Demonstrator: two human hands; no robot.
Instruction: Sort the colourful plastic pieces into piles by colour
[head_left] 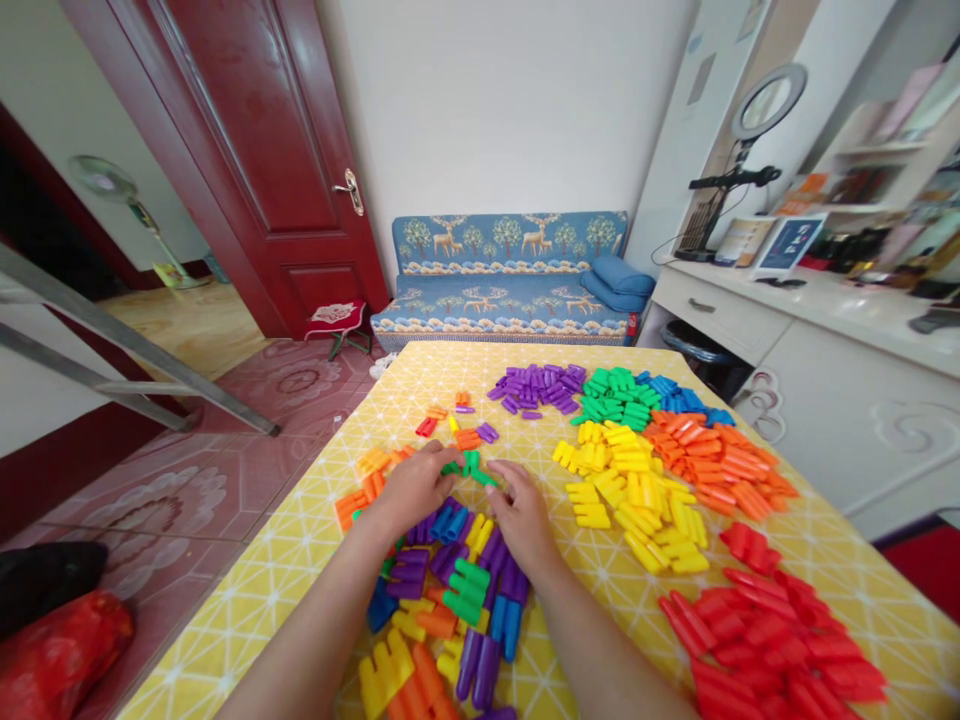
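Note:
Small tube-shaped plastic building blocks in several colours lie on the table. My left hand (421,488) is closed with its fingertips at a green block (450,467), partly hidden by the fingers. My right hand (520,508) has its thumb and index finger about the end of another green block (482,477). Between the hands is a further green block (470,461). Below them, near my forearms, spreads a mixed heap with a green block (466,590), purple blocks (478,665) and yellow blocks (386,675). Orange blocks (361,498) lie left of my left hand.
Sorted piles stand on the yellow tablecloth (289,560): purple (541,386), green (616,398), blue (679,397), yellow (637,485), orange (716,460) and red (780,640). Beyond the table is a blue sofa (502,292). A white dresser (847,360) stands right.

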